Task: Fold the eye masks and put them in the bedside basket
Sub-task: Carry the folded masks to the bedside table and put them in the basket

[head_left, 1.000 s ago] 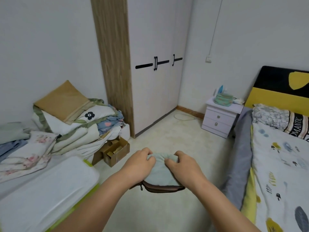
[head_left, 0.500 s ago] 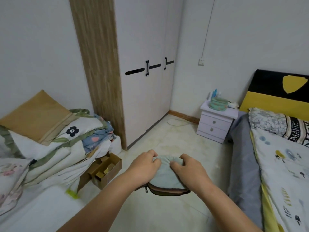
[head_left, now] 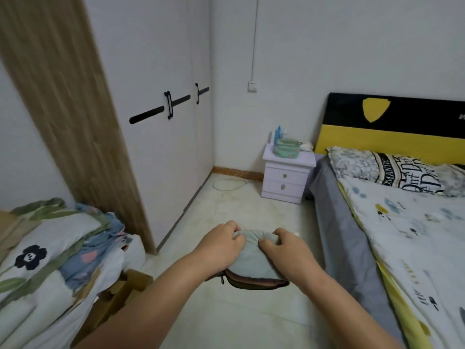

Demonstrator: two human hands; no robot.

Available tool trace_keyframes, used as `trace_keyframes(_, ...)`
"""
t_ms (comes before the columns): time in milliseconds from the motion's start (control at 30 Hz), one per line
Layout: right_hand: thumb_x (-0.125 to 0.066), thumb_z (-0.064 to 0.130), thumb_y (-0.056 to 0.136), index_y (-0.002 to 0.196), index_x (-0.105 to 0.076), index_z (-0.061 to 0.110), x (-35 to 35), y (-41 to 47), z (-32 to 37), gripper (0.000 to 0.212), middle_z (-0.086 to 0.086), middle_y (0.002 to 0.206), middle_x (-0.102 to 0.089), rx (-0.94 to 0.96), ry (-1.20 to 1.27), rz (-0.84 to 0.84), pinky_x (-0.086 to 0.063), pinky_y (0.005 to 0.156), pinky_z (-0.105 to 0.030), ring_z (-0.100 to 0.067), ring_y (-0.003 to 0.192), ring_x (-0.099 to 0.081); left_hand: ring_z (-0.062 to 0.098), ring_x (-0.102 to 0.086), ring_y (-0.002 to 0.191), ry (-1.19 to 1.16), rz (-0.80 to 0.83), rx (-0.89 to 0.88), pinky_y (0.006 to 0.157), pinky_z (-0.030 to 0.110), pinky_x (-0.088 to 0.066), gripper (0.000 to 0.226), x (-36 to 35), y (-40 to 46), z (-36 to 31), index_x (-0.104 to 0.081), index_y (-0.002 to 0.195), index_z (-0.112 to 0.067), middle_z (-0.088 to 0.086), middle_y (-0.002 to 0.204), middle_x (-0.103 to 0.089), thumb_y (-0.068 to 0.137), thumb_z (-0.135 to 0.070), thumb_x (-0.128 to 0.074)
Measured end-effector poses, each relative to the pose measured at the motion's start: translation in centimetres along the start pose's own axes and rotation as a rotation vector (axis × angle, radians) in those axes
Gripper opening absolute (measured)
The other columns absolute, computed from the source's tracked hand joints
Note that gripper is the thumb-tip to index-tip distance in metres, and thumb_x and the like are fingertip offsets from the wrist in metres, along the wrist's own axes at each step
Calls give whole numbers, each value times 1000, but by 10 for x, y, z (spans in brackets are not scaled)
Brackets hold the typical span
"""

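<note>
A folded stack of eye masks (head_left: 253, 260), pale green on top and brown beneath, is held in the air over the floor. My left hand (head_left: 219, 245) grips its left edge and my right hand (head_left: 286, 253) grips its right edge. A small black toggle hangs from the brown layer. Far ahead, a green fabric basket (head_left: 286, 148) sits on a white nightstand (head_left: 288, 172) beside the bed.
A bed (head_left: 402, 235) with a patterned quilt and a yellow-black headboard fills the right. A white wardrobe (head_left: 161, 122) stands on the left. Piled bedding (head_left: 50, 248) and a cardboard box (head_left: 125, 288) sit at the lower left. A cable (head_left: 226, 184) lies on the floor.
The view has turned right and moved forward: the nightstand and bed are nearer, the bedding pile has slid left. Both hands keep the same hold on the masks.
</note>
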State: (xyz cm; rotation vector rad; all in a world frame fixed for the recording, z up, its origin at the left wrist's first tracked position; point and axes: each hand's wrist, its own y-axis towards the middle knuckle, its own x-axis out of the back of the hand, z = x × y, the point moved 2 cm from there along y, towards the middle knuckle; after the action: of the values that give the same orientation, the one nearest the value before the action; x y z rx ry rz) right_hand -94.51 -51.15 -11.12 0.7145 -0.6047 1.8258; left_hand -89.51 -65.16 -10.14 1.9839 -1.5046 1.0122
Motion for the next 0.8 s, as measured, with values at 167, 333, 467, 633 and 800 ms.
trace_keyframes(167,-52,41,82,85,-55,16,-2,53,1,25,-6,90,-65,-36,1,-21,-39,68,-29,-27,89,-60,26,-56,105,-8,42,-26,85,32,-43,28,1,60,4,-55,109,-12,12,116,-62,91,-26,-39)
trace_keyframes(333,-51,41,83,85,-54,17,10,124,-8,24,-4,88,-62,-52,-16,-22,-39,68,-28,-26,87,-59,24,-56,103,-11,69,-44,87,35,-44,27,-5,134,-7,-55,109,-13,11,116,-62,90,-25,-38)
trace_keyframes(467,-50,41,83,91,-56,17,35,190,-16,27,-7,94,-64,-58,-40,-38,-40,69,-29,-26,88,-58,25,-56,105,-11,76,-50,88,35,-44,28,-11,203,-29,-54,110,-13,11,117,-61,91,-25,-38)
trace_keyframes(633,-50,42,84,100,-57,17,58,268,-24,31,-7,105,-66,-35,-80,-32,-39,72,-29,-27,96,-59,25,-55,106,-15,83,-23,90,36,-44,29,-16,278,-50,-53,113,-14,10,118,-60,91,-25,-37)
trace_keyframes(800,-49,42,84,100,-57,16,59,330,-33,32,-4,92,-60,-75,-83,2,-39,71,-28,-23,84,-53,24,-55,106,-17,150,4,91,38,-45,29,-22,342,-53,-53,113,-14,10,117,-60,92,-24,-36)
